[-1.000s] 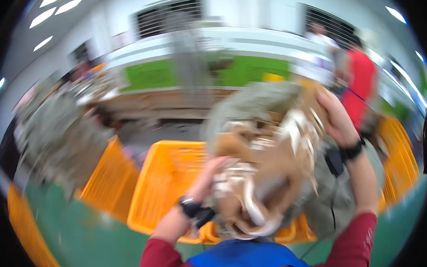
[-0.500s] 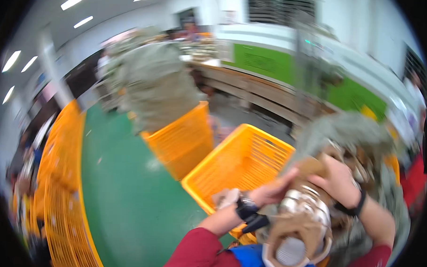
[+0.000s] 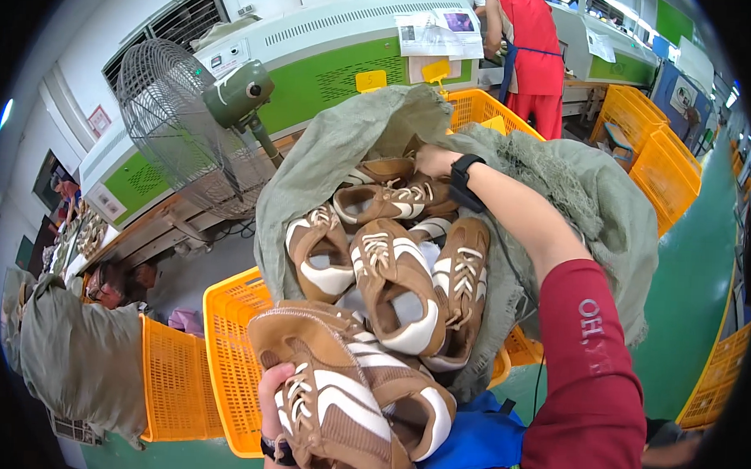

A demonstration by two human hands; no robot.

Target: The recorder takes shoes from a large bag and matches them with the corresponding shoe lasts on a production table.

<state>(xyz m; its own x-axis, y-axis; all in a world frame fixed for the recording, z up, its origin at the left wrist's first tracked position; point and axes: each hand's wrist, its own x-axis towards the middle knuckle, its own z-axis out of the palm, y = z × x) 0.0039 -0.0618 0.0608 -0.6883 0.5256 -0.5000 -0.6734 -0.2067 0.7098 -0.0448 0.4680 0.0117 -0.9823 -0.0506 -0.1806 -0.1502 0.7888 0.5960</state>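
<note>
In my left hand, low in the view, are brown-and-white lace-up sneakers, at least two pressed together, my fingers curled around the side of the front one. My right hand reaches to the far side of a grey-green cloth sack, its fingers closed at the edge of a brown sneaker; the fingertips are partly hidden. Several more such sneakers lie heaped in the sack's mouth, some with pale stuffing inside.
A yellow crate stands left of the sack, with another crate and a covered bundle beyond. A caged fan stands before the green-and-white machine. A person in red works at the back. Crates stand at right.
My view has swung right toward the sack. Both hands were together on a sneaker; now my left hand holds the sneakers low and my right arm stretches into the sack.
</note>
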